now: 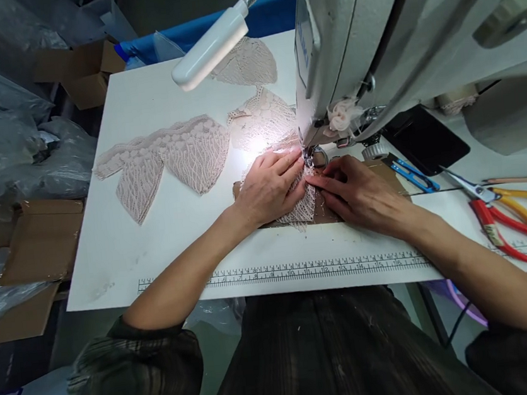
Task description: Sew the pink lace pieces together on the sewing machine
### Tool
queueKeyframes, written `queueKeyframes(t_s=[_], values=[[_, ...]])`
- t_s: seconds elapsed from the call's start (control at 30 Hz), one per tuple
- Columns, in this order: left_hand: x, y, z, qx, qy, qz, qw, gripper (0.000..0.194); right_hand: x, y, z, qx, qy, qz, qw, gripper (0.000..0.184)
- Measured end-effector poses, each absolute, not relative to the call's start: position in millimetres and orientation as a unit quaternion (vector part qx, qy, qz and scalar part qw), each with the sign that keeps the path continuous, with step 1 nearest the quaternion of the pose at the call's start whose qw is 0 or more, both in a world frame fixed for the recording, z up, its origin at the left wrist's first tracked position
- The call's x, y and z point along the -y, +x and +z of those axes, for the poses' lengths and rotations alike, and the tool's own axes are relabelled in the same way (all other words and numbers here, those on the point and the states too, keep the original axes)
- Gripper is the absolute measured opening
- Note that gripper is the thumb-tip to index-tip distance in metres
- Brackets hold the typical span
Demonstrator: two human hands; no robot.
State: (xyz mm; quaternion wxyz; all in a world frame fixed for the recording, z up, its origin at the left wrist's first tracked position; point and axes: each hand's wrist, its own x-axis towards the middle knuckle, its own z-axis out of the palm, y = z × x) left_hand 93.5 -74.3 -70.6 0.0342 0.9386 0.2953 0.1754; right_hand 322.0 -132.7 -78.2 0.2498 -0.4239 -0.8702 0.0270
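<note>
My left hand [269, 187] lies flat with fingers stretched over a pale pink lace piece [303, 209], its fingertips just left of the presser foot [316, 157]. On the other side, my right hand [361, 193] has bent fingers pinching the right edge of that lace. The lace sits under the needle area of a sewing machine [336, 43], partly hidden by my hands. Behind my left hand, another lace piece [261, 118] lies in the bright lamp light. Brown board [334, 215] shows beneath the work.
More lace pieces [197, 157] lie at left, and one lace cup [248, 63] behind the lamp [210, 45]. Blue thread snips [414, 175], a black phone-like slab [425, 138] and red-and-yellow scissors [508, 214] are at right. A printed ruler [272, 275] runs along the table's front edge.
</note>
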Motion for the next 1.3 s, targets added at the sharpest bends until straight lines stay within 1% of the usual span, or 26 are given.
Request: queueKeyframes(t_s=[0.1,0.17,0.3,0.37,0.47,0.57,0.67,0.77,0.87,0.93,1.03,1.1,1.17,1.2,1.27,1.3], values=[[63.2,94.9,-65.7,-0.338,0.918,0.207,0.010,0.033,132.2,323.5,-81.6,0.867,-0.427,0.033,0.256,0.034],[44.0,94.6,-64.8,-0.369,0.905,0.210,0.001,0.034,131.9,323.6,-83.9,0.865,-0.428,0.045,0.259,0.035],[-7.0,87.6,-72.8,-0.347,0.920,0.181,0.006,0.050,131.8,323.6,-85.9,0.863,-0.432,0.064,0.253,0.038],[-22.2,82.3,-75.7,-0.336,0.925,0.179,0.018,0.050,132.1,325.7,-83.0,0.859,-0.435,0.083,0.255,0.040],[-15.8,74.6,-70.2,-0.338,0.919,0.203,0.013,0.044,131.6,332.7,-73.7,0.840,-0.453,0.140,0.265,0.043],[18.5,68.4,-56.8,-0.318,0.921,0.224,0.007,0.035,128.9,340.2,-65.2,0.811,-0.473,0.192,0.284,0.043],[55.5,63.5,-47.5,-0.216,0.945,0.221,0.102,0.025,125.4,342.9,-62.9,0.793,-0.480,0.207,0.312,0.036],[76.2,60.6,-48.5,-0.140,0.946,0.209,0.203,0.021,124.6,341.9,-61.7,0.789,-0.479,0.215,0.319,0.031],[81.7,61.0,-54.7,-0.161,0.928,0.224,0.249,0.017,129.0,339.1,-55.4,0.804,-0.478,0.219,0.280,0.033],[81.9,62.4,-57.6,-0.181,0.913,0.247,0.270,0.019,133.7,335.2,-50.1,0.829,-0.456,0.208,0.246,0.038],[82.0,63.8,-58.6,-0.191,0.898,0.284,0.276,0.022,138.6,325.0,-46.8,0.864,-0.404,0.193,0.230,0.045],[82.8,63.8,-58.5,-0.197,0.895,0.307,0.256,0.024,138.6,316.5,-48.2,0.872,-0.391,0.179,0.232,0.041],[84.0,63.7,-59.1,-0.186,0.897,0.328,0.232,0.022,136.9,308.5,-50.3,0.870,-0.402,0.155,0.241,0.027],[84.8,63.8,-59.7,-0.173,0.899,0.336,0.220,0.025,135.9,305.1,-51.0,0.867,-0.407,0.145,0.250,0.020],[86.3,64.6,-61.7,-0.149,0.908,0.340,0.194,0.038,135.6,300.0,-51.8,0.857,-0.410,0.145,0.274,0.016],[87.0,65.1,-62.7,-0.145,0.913,0.336,0.183,0.037,136.7,298.2,-52.2,0.849,-0.413,0.159,0.288,0.017]])
